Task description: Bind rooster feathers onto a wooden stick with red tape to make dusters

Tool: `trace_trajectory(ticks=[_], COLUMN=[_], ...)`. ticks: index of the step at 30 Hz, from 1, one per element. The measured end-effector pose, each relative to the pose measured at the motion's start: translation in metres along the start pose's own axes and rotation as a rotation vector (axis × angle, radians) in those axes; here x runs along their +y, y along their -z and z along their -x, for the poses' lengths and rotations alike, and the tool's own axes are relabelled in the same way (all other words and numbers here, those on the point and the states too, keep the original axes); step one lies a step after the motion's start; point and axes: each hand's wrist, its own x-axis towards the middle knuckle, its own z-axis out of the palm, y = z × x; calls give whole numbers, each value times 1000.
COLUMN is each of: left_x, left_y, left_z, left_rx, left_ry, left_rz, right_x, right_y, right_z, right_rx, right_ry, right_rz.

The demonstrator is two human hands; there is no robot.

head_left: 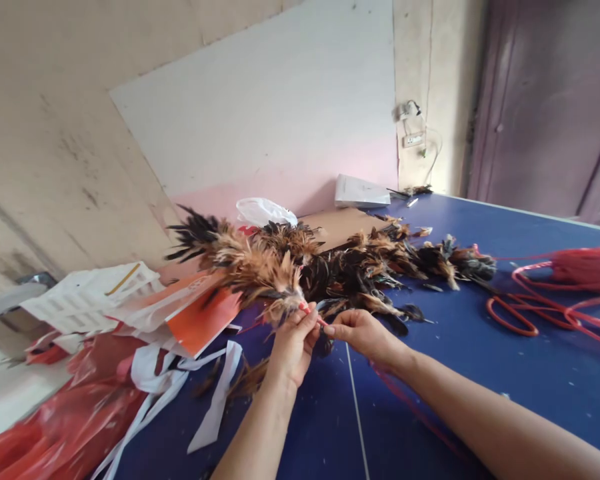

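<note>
A feather duster of brown and black feathers slants up and to the left from my hands. Around its handle end, wrapped in red, my left hand is closed. My right hand pinches at the lower tip of the same red-wrapped end, thumb and forefinger together. Whether it grips the handle or a strand of the red wrapping, I cannot make out. Just behind lie more feather bundles, dark and brown. A red strand trails below my right forearm.
A blue table with a white line spreads beneath. On the right lies a tangle of red plastic cord. Red plastic bags, orange sheets and white strips crowd the left. A clear bag lies by the wall.
</note>
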Motion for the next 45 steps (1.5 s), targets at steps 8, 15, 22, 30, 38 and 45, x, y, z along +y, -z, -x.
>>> trace_trajectory(ticks=[8, 15, 22, 30, 38, 45], left_x=[4, 3, -1, 19, 18, 16], left_y=[5, 4, 8, 12, 14, 13], left_z=[-2, 2, -2, 5, 6, 7], left_rx=[-61, -111, -39, -281, -451, -511], left_ry=[-24, -122, -102, -23, -58, -66], left_rz=[-20, -196, -342, -205, -43, -73], right_x=[5, 1, 4, -36, -58, -34], right_y=[-4, -2, -4, 10, 7, 8], right_z=[3, 3, 2, 2, 16, 27], right_rx=[-177, -196, -127, -470, -412, -237], right_ry=[-124, -114, -97, -124, -36, -139], right_rz=[-276, -268, 36, 172, 461, 245])
